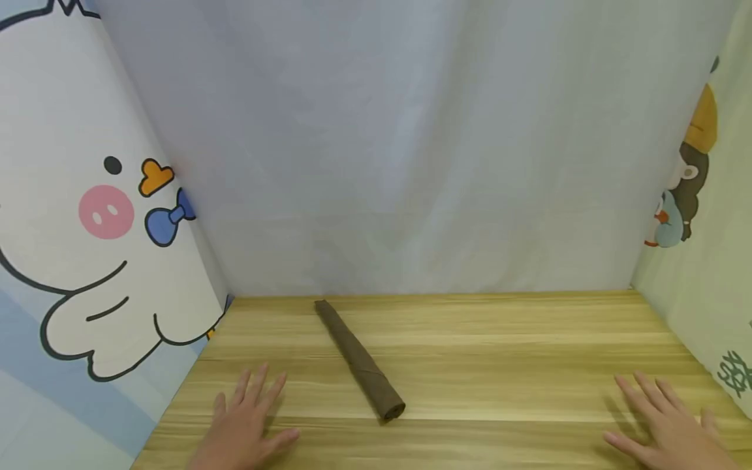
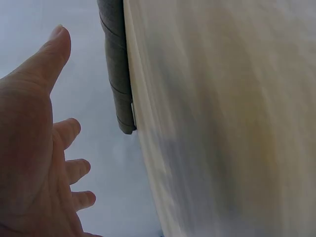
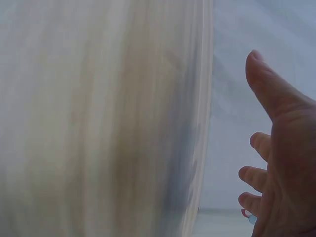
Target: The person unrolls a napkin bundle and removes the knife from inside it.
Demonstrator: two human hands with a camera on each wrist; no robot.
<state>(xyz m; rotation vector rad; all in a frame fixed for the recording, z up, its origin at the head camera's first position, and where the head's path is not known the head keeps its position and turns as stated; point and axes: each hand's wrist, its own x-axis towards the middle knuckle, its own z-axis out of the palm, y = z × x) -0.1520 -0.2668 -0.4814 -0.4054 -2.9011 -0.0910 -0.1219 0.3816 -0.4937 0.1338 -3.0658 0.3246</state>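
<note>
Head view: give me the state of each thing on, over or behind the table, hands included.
Brown roll: rolled up, lying slantwise on the table, not held.
Left hand: fingers spread, holding nothing.
Right hand: fingers spread, holding nothing.
Table: flat, bearing the roll.
Grey back cloth: hanging, with soft folds.

Right of the left fingers [image 1: 256, 384], a matt, cloth-like surface is shown by the brown roll [image 1: 356, 360]. Smooth wood grain with slight sheen is seen on the tabletop [image 1: 499, 378] below them; beyond, the backdrop [image 1: 411, 163] is formed of matt, softly rippled cloth.
</note>
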